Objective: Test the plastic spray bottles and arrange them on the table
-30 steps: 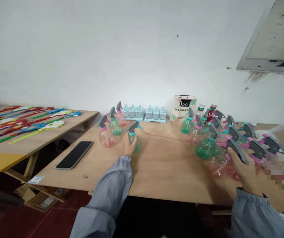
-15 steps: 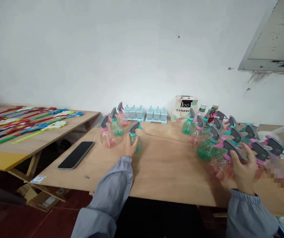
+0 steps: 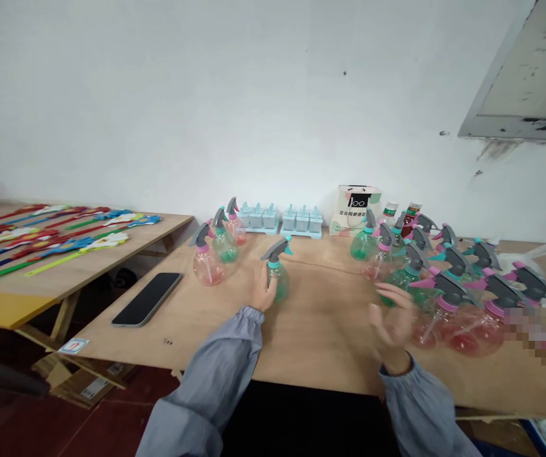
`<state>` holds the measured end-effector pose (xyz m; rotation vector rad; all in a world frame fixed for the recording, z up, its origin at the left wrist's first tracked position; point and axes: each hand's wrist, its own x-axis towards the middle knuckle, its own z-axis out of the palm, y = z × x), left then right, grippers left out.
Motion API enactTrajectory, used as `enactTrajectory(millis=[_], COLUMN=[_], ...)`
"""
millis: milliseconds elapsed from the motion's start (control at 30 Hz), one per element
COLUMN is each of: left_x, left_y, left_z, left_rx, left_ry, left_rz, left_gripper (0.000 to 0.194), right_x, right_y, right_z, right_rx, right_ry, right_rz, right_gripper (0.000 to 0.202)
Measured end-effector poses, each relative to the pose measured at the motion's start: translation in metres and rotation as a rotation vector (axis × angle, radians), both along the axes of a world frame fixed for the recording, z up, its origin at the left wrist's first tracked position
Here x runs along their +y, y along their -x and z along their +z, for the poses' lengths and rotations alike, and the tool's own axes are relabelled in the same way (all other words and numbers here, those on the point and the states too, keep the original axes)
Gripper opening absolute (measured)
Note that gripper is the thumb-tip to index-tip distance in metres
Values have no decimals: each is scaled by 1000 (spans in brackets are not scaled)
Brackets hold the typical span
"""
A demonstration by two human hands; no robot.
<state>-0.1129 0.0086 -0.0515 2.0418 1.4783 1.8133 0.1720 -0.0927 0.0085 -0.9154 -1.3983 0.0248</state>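
My left hand point(image 3: 264, 291) is wrapped round the left side of a clear green spray bottle point(image 3: 280, 279) with a grey and teal trigger head, upright near the table's middle. My right hand point(image 3: 393, 320), a little smeared by motion, hangs over the table with its fingers apart and nothing in them. Just right of it stand a pink spray bottle point(image 3: 428, 322) and a green one point(image 3: 399, 279), part of a crowded group. Left of my left hand are another pink spray bottle point(image 3: 209, 266), a green one point(image 3: 225, 244) and a second pink one point(image 3: 236, 230).
A phone point(image 3: 146, 299) lies at the table's left. Light-blue popsicle moulds point(image 3: 301, 222), a printed paper bag point(image 3: 344, 212) and capped bottles point(image 3: 412, 211) line the wall. Colourful hand-shaped sticks point(image 3: 82, 244) cover the left table. A wall box point(image 3: 525, 76) hangs at right.
My left hand has moved right with the green spray bottle. My right hand has come away from the pink spray bottle and shifted left.
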Motion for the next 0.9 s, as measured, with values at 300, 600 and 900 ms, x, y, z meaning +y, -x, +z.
enactTrajectory(millis=[300, 600, 900], left_x=[-32, -7, 10], left_y=[-35, 32, 116], left_z=[12, 26, 28], left_rx=[372, -19, -299], left_ry=[40, -185, 188], left_rz=[91, 462, 821], left_gripper=[74, 62, 98], right_x=[88, 116, 112], right_y=[119, 101, 71], right_z=[1, -1, 6], right_rx=[-47, 283, 505], right_ry=[365, 444, 825], right_rz=[368, 580, 1114], right_gripper=[76, 52, 51])
